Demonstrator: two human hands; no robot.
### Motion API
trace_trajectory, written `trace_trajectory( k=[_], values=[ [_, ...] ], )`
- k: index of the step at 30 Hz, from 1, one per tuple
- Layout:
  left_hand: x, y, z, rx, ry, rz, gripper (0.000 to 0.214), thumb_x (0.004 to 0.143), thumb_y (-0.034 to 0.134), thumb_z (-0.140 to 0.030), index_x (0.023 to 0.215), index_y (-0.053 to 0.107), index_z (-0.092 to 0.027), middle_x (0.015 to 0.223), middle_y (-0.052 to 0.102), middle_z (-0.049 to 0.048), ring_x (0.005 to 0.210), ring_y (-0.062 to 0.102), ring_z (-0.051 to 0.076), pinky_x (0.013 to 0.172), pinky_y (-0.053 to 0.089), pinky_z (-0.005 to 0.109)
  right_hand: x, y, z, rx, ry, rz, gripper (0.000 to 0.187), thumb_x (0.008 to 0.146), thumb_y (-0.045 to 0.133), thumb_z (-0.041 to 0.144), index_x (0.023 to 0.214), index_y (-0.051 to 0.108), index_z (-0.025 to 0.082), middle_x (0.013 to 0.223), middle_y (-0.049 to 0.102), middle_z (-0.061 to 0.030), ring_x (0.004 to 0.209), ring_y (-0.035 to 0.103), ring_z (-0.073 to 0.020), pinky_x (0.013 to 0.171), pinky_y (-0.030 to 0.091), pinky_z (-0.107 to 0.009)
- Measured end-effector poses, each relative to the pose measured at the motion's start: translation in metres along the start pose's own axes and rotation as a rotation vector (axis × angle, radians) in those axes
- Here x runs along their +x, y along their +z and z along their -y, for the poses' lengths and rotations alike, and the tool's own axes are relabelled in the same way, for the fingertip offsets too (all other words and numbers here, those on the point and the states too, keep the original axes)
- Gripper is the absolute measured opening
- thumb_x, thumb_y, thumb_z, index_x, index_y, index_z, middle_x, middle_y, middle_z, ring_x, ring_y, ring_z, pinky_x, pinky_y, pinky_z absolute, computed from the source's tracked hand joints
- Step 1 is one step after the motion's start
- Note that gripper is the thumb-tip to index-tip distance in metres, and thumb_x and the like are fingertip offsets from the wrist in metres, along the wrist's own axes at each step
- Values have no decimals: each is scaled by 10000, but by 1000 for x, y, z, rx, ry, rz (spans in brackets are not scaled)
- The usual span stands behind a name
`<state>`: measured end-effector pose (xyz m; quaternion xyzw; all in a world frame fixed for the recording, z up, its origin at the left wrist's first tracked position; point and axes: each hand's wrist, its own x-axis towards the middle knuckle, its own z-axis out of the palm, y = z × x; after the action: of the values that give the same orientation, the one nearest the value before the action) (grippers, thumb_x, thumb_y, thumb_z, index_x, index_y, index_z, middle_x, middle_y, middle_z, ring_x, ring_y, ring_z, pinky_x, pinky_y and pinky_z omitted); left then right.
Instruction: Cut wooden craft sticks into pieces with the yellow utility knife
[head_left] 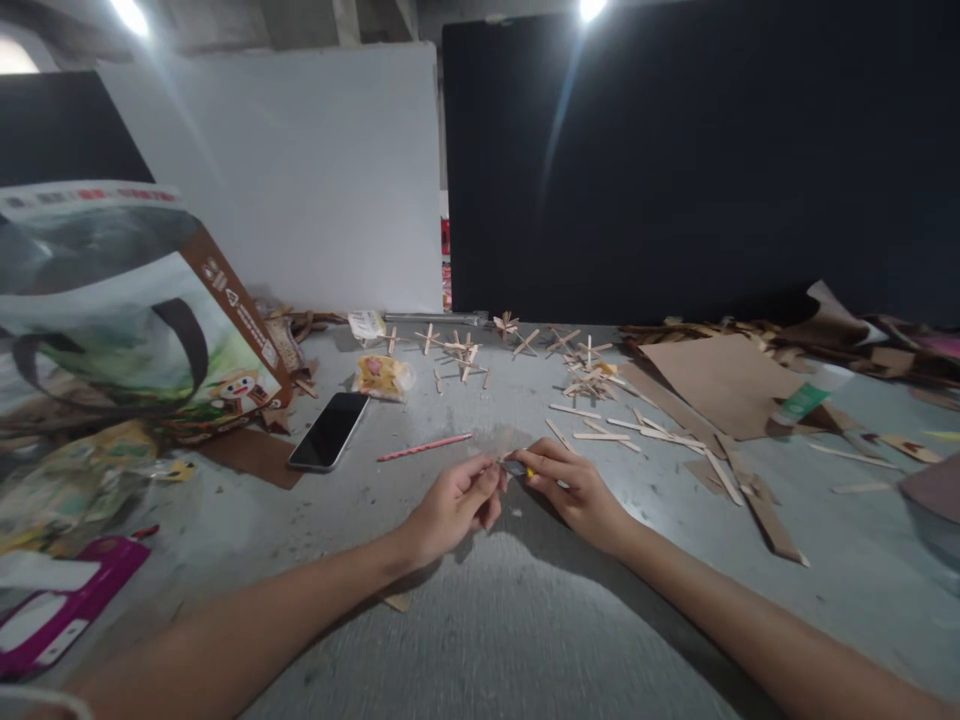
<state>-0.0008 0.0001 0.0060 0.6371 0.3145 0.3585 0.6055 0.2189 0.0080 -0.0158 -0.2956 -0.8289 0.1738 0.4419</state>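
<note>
So both hands, left hand and right hand, are mid tabletop, nearly meeting, with a small tool in the right one. Pencil lies just past the left hand, phone further left, then a big bag at the far left edge. Snack packet sits behind the pencil. Stick crosses run along the back, loose sticks nearer and right. Cardboard sheet is right of those, tube at its right edge. Two panels, one left and one right, stand behind everything.
</note>
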Motion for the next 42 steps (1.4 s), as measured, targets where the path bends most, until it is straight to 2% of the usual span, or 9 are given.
trace_trajectory(
  k=[3, 8, 15, 23, 31, 42],
  values=[
    [1, 0, 2, 36, -6, 31, 564, 898, 516, -767, 839, 510, -206, 514, 497, -60, 432, 358, 87, 445, 242, 218, -1, 1, -1, 6, -5, -3, 356, 1081, 472, 319, 1370, 673, 265, 1024, 667, -107, 903, 654, -206, 809, 556, -341],
    [-2, 2, 1, -31, 11, 7, 536, 911, 529, -746, 862, 482, -214, 548, 512, -61, 455, 393, 90, 453, 265, 207, 0, 1, 1, 28, -11, -10, 360, 1083, 469, 310, 1390, 656, 289, 1033, 664, -95, 895, 655, -197, 798, 551, -327],
    [0, 1, 4, 22, 28, 44, 543, 915, 518, -750, 845, 491, -212, 532, 496, -62, 454, 400, 92, 447, 262, 215, -2, 3, 1, -1, 1, 0, 355, 1082, 466, 307, 1375, 664, 270, 1021, 660, -99, 917, 654, -206, 810, 558, -334],
    [-4, 2, -2, -45, 9, 25, 524, 913, 538, -735, 853, 477, -218, 540, 501, -72, 450, 396, 88, 450, 259, 213, 0, 2, 4, 12, -5, 1, 369, 1088, 454, 326, 1396, 649, 270, 1021, 665, -101, 899, 649, -205, 802, 552, -334],
    [-1, 2, 4, 64, 67, 16, 533, 943, 470, -738, 843, 490, -216, 494, 440, -89, 424, 340, 88, 463, 255, 241, -2, 4, 3, 0, -15, -2, 357, 1084, 469, 302, 1390, 650, 266, 1031, 656, -99, 922, 651, -201, 826, 560, -335],
    [-4, 1, 0, 49, 88, 9, 511, 967, 460, -709, 882, 501, -207, 537, 452, -86, 446, 360, 86, 476, 287, 227, -1, 1, 6, -10, -17, 10, 369, 1084, 473, 289, 1418, 628, 278, 1019, 649, -86, 912, 641, -194, 826, 547, -322]
  ],
)
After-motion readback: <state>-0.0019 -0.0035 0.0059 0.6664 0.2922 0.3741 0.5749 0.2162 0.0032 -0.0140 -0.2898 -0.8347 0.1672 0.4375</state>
